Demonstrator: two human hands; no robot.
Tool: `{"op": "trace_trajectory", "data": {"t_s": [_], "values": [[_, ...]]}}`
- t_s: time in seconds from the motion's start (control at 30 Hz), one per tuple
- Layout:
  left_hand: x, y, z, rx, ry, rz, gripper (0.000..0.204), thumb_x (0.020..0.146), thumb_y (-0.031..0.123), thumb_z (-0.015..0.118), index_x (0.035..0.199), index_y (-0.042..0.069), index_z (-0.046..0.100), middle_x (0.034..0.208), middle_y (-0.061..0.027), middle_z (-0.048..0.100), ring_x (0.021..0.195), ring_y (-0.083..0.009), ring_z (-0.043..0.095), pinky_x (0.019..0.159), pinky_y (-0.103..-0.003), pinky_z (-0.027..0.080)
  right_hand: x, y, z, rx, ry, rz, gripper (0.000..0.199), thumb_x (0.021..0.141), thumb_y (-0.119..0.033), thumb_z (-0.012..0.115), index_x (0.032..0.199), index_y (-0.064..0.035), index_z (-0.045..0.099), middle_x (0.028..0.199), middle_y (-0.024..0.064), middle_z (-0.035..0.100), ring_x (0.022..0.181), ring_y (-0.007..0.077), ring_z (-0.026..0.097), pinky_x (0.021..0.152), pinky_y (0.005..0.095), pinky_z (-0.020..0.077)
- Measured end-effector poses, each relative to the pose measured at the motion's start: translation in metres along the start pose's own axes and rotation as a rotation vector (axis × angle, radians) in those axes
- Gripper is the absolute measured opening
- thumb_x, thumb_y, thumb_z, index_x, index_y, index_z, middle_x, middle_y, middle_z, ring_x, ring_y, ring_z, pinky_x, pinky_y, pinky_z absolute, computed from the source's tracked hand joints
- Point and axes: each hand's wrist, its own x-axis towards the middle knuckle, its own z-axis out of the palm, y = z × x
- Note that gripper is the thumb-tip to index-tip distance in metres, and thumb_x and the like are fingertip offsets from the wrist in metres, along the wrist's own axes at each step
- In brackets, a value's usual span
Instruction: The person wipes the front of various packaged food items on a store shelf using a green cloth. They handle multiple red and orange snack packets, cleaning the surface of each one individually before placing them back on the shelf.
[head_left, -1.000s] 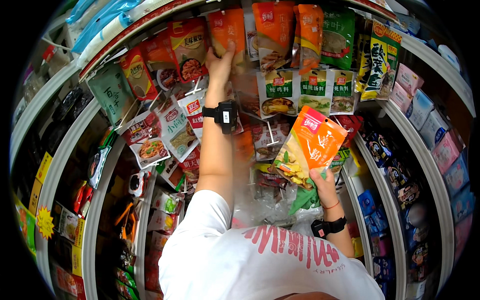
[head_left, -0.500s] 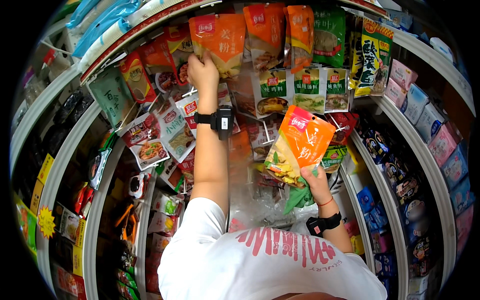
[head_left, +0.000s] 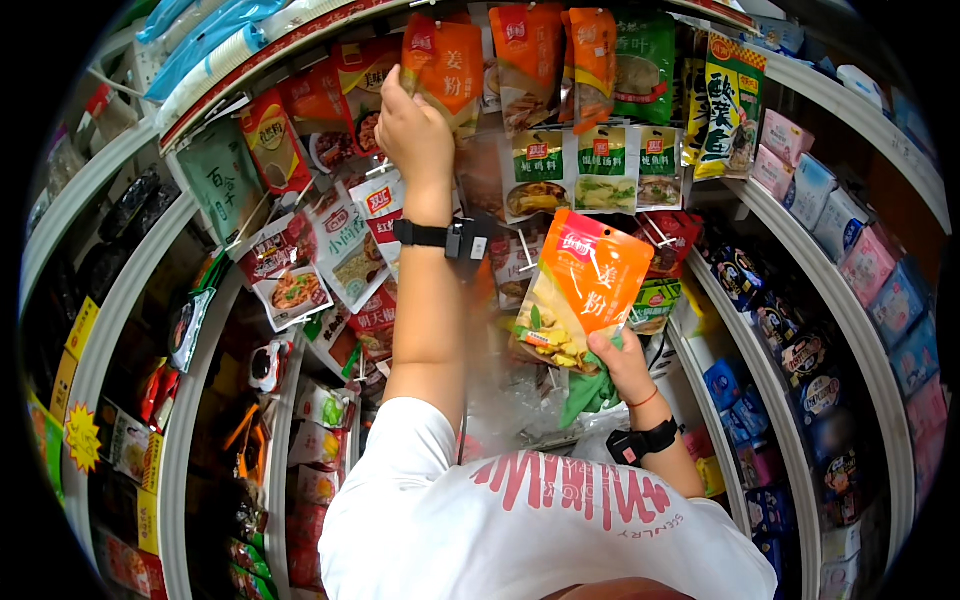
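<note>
My left hand [head_left: 414, 135] is raised to the upper rack, its fingers closed at the left edge of a hanging orange spice packet [head_left: 446, 75]. The fingertips are partly hidden. In front of my chest my right hand [head_left: 625, 368] grips a similar orange and yellow spice packet [head_left: 590, 285] by its lower right corner. That packet is tilted, its printed front facing up. A green cloth [head_left: 590, 397] is bunched under the same hand. Each wrist wears a black strap with a small device.
Other seasoning packets hang on hooks around, including an orange one [head_left: 528, 65], a green one [head_left: 643, 70] and a white one [head_left: 345, 250]. White metal hooks [head_left: 527, 255] stick out. Curved shelf edges [head_left: 790, 400] hold packaged goods on both sides.
The hanging orange packet has shifted slightly right and looks narrower, with my left hand still at its edge. My right hand has moved a little left with its packet.
</note>
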Motion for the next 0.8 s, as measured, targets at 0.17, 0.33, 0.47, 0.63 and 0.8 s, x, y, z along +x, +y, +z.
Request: {"op": "trace_trajectory", "data": {"t_s": [0.17, 0.33, 0.47, 0.63, 0.8], "values": [[0.011, 0.032, -0.040, 0.157, -0.154, -0.015, 0.051, 0.083, 0.004, 0.053, 0.132, 0.014, 0.044, 0.098, -0.0158, 0.063, 0.081, -0.0344, 0.062, 0.065, -0.045, 0.050, -0.013, -0.002, 0.001, -0.014, -0.002, 0.007, 0.035, 0.089, -0.024, 0.065, 0.114, -0.0002, 0.058, 0.107, 0.0015, 0.061, 0.095, 0.0090, 0.055, 0.085, 0.0256, 0.0442], [0.017, 0.043, -0.055, 0.070, -0.086, 0.017, 0.052, 0.080, 0.001, 0.052, 0.127, 0.023, 0.052, 0.093, -0.0102, 0.063, 0.081, -0.0300, 0.062, 0.065, -0.042, 0.050, -0.025, 0.000, -0.001, -0.013, 0.045, 0.013, 0.035, 0.090, -0.024, 0.064, 0.114, -0.0003, 0.057, 0.109, 0.0020, 0.061, 0.097, 0.0096, 0.055, 0.086, 0.0259, 0.0434], [-0.001, 0.045, -0.065, -0.259, -0.239, -0.031, 0.032, 0.087, 0.003, 0.051, 0.113, 0.013, 0.064, 0.095, -0.0106, 0.063, 0.086, -0.0247, 0.061, 0.073, -0.034, 0.048, -0.038, -0.001, -0.003, 0.023, 0.171, -0.022, 0.036, 0.091, -0.024, 0.062, 0.117, -0.0002, 0.055, 0.113, 0.0032, 0.059, 0.101, 0.0106, 0.054, 0.089, 0.0262, 0.0420], [-0.084, 0.053, -0.104, -0.748, -0.632, -0.543, 0.028, 0.091, 0.004, 0.050, 0.118, 0.003, 0.059, 0.108, -0.0061, 0.062, 0.099, -0.0141, 0.057, 0.085, -0.028, 0.045, -0.056, 0.000, -0.018, 0.011, 0.328, -0.044, 0.036, 0.092, -0.023, 0.060, 0.119, -0.0003, 0.053, 0.113, 0.0041, 0.059, 0.102, 0.0115, 0.054, 0.090, 0.0266, 0.0421], [-0.176, 0.090, -0.136, -1.256, -0.734, -1.062, 0.047, 0.088, 0.000, 0.055, 0.132, -0.004, 0.038, 0.127, -0.0144, 0.053, 0.115, -0.0180, 0.052, 0.099, -0.030, 0.040, -0.069, -0.004, -0.033, -0.120, 0.355, -0.061, 0.034, 0.092, -0.024, 0.060, 0.115, 0.0004, 0.055, 0.108, 0.0036, 0.061, 0.096, 0.0108, 0.055, 0.087, 0.0259, 0.0436]]}}
